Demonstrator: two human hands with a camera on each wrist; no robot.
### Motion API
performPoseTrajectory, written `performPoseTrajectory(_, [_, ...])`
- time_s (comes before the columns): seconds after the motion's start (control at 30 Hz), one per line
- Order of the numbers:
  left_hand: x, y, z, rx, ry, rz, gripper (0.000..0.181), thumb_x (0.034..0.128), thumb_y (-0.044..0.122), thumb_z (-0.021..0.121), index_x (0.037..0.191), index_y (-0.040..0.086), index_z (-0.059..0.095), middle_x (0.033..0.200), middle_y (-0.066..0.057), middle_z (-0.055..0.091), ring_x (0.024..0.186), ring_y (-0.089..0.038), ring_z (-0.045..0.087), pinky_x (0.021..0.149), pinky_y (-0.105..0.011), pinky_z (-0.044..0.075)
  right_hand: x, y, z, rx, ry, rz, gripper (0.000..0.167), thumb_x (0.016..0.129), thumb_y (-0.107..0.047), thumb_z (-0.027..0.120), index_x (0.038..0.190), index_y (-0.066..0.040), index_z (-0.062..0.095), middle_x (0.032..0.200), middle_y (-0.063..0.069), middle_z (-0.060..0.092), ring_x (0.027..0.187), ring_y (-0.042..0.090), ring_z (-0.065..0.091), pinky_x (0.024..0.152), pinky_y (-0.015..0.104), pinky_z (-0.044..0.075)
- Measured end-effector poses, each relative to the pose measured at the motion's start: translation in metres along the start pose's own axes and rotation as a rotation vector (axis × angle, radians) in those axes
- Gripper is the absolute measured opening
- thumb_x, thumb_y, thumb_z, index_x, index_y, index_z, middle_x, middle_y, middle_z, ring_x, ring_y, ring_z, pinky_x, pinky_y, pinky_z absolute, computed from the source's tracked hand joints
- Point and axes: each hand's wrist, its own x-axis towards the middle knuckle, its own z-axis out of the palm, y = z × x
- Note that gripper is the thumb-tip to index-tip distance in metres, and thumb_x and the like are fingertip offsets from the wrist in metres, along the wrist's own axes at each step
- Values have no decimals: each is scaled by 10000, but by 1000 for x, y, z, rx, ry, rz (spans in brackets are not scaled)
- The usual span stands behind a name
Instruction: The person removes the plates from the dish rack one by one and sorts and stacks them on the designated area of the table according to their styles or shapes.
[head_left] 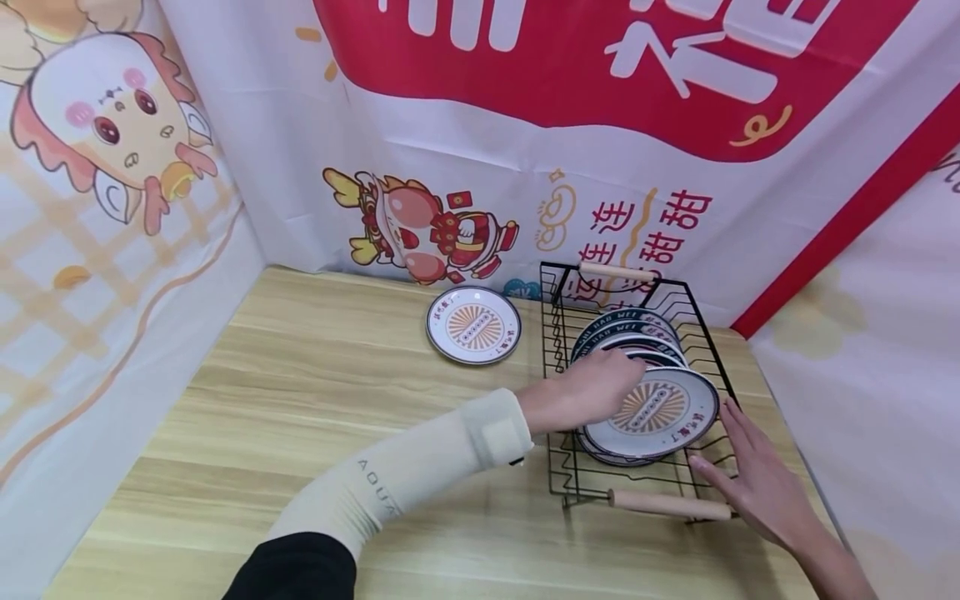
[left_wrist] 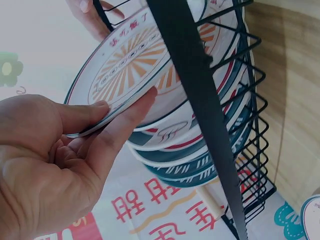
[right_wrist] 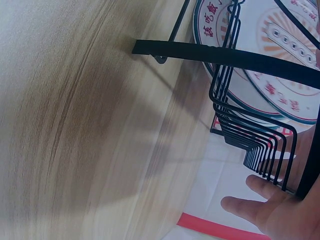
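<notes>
A white plate (head_left: 652, 412) with an orange sunburst leans at the front of the black wire dish rack (head_left: 561, 467). My left hand (head_left: 588, 387) pinches its upper-left rim. In the left wrist view, the thumb lies on the face of this plate (left_wrist: 125, 65) and the fingers sit behind the rim. Behind it stand several dark-rimmed plates (head_left: 626, 321) in the slots. My right hand (head_left: 761, 479) is at the rack's right side, fingers extended. The right wrist view shows those fingers (right_wrist: 240, 207) beside the rack's wires (right_wrist: 250, 135); whether they touch the plate I cannot tell.
Another sunburst plate (head_left: 474, 325) lies flat on the wooden table (head_left: 337, 400), left of the rack. Wooden handles (head_left: 670, 504) are fixed at the rack's front and back ends. Printed cloth (head_left: 480, 142) hangs behind the table and along both sides.
</notes>
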Motion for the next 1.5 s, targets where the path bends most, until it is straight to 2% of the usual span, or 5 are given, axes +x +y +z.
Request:
performPoseTrajectory(0.3, [-13, -4, -20, -73, 103, -31, 322, 1035, 17, 606, 1352, 58, 647, 1029, -40, 736, 740, -70, 640, 586, -109, 498, 2, -2, 1, -11, -19, 38, 996, 988, -518, 692, 1676, -12, 179, 1699, 317, 201, 1467, 600, 300, 972, 844, 379])
performPoseTrajectory(0.7, [-36, -20, -42, -315, 136, -118, 284, 1117, 193, 547, 1349, 33, 572, 782, 7, 626, 581, -62, 617, 478, -141, 497, 0, -2, 1, -2, -6, 10, 975, 993, -503, 689, 1690, -58, 172, 1728, 255, 187, 1479, 590, 298, 927, 850, 396])
performPoseTrajectory(0.97, [-49, -43, -57, -440, 290, -127, 218, 1109, 157, 556, 1264, 7, 590, 842, -40, 677, 541, -91, 618, 442, -193, 510, -1, -2, 1, -1, -1, -2, 981, 994, -491, 691, 1696, -70, 151, 1730, 258, 178, 1483, 595, 289, 938, 852, 386])
performPoseTrajectory(1.27, [-56, -75, -69, -406, 448, -185, 253, 1087, 145, 605, 1271, -25, 634, 969, -111, 743, 722, -136, 686, 571, -178, 552, -2, 0, 1, 5, 15, -15, 968, 995, -477, 696, 1699, -89, 157, 1731, 244, 192, 1483, 587, 299, 930, 846, 394])
performPoseTrajectory(1.5, [-66, -105, -75, -534, 540, -313, 332, 1073, 130, 627, 1350, -53, 604, 1023, -161, 755, 761, -187, 730, 605, -219, 604, -2, 1, 0, 1, 13, -15, 972, 992, -488, 696, 1700, -94, 159, 1738, 230, 185, 1479, 584, 310, 915, 841, 407])
